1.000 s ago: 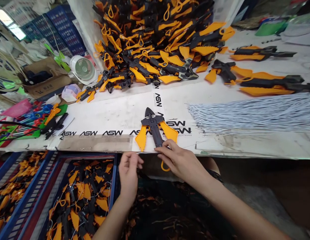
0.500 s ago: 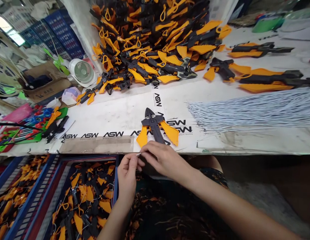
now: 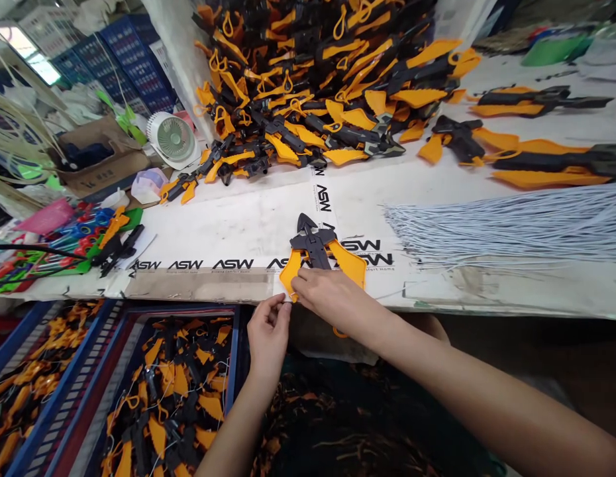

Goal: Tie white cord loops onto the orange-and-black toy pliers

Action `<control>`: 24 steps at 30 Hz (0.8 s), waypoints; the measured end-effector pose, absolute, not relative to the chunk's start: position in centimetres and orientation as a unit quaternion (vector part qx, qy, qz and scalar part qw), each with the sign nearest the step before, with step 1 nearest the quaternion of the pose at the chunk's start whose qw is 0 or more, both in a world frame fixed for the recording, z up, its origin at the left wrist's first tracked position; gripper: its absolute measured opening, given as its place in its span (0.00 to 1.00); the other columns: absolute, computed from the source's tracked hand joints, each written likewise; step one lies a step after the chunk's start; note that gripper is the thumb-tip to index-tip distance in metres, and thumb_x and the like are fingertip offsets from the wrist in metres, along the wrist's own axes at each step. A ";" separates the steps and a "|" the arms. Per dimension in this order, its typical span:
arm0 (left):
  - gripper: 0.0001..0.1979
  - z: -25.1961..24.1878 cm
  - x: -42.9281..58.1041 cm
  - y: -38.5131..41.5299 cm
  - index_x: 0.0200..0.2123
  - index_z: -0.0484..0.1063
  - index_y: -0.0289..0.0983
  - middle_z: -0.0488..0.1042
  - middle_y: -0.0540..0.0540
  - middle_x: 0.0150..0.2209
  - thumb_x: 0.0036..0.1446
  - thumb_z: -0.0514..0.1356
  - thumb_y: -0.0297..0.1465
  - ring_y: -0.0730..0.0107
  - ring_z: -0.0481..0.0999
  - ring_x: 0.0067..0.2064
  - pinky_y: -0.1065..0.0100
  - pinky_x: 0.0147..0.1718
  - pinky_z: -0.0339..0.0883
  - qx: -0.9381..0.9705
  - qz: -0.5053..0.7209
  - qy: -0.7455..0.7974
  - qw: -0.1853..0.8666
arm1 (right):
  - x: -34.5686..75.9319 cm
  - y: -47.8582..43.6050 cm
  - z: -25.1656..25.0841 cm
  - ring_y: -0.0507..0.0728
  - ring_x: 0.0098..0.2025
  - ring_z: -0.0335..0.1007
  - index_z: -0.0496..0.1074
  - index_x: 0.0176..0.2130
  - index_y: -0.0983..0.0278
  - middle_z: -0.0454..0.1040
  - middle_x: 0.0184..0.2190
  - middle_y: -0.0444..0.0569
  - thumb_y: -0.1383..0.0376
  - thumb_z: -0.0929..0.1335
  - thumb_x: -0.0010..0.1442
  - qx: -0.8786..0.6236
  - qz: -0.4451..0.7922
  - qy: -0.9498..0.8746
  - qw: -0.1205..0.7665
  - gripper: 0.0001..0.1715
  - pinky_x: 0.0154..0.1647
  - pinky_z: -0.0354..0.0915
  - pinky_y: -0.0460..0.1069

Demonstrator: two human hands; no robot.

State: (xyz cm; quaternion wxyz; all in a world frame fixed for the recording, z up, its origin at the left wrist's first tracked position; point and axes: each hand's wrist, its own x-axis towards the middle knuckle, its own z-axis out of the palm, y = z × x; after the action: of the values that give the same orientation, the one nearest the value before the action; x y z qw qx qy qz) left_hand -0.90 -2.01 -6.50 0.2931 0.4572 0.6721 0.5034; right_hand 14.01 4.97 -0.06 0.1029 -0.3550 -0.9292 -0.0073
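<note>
An orange-and-black plastic toy (image 3: 316,246) with a pointed black head and two spread orange wings lies at the table's front edge. My right hand (image 3: 332,298) is over its lower part, fingers closed at the tip of the left wing. Beside that tip, my left hand (image 3: 269,331) pinches a thin white cord (image 3: 289,298), of which only a short bit shows. The fingertips of both hands almost meet. My right hand hides the toy's lower body; an orange loop (image 3: 340,332) hangs below the table edge.
A large heap of similar toys (image 3: 308,99) stands at the back. To the right lies a bundle of pale cords (image 3: 507,225), with several toys behind it. A blue crate (image 3: 231,371) of corded toys sits below left. A small fan (image 3: 173,140) stands back left.
My right hand has moved up onto the toy's left wing, and my left hand has followed slightly right and up. The whole view has shifted a little.
</note>
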 end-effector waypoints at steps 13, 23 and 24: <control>0.13 -5.7 -1.5 -1.4 0.45 0.76 0.35 0.66 0.54 0.22 0.59 0.58 0.33 0.73 0.66 0.24 0.71 0.27 0.60 0.531 0.417 0.693 0.252 | 13.3 4.4 -1.0 0.53 0.33 0.72 0.76 0.38 0.65 0.74 0.46 0.51 0.72 0.68 0.66 -0.388 0.022 -0.908 0.157 0.06 0.28 0.57 0.49; 0.08 -3.5 -2.1 -0.2 0.37 0.75 0.40 0.75 0.46 0.33 0.63 0.55 0.30 0.65 0.74 0.35 0.68 0.36 0.63 0.673 0.321 0.656 0.119 | 14.2 4.2 -1.3 0.57 0.37 0.74 0.70 0.54 0.62 0.71 0.55 0.52 0.64 0.71 0.65 -0.349 0.012 -0.913 0.211 0.19 0.36 0.67 0.51; 0.08 -3.4 -2.2 0.0 0.35 0.74 0.40 0.74 0.46 0.33 0.62 0.55 0.29 0.64 0.74 0.35 0.68 0.35 0.62 0.684 0.317 0.646 0.120 | 14.1 4.2 -1.2 0.56 0.37 0.74 0.71 0.54 0.62 0.71 0.54 0.52 0.64 0.71 0.65 -0.349 0.004 -0.915 0.203 0.18 0.35 0.66 0.51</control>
State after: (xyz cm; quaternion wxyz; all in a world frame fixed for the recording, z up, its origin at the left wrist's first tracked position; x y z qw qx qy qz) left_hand -2.18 -0.02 -3.43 0.1200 0.6839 0.6459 0.3173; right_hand 14.15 4.21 -1.22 0.2026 -0.3489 -0.9150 0.0040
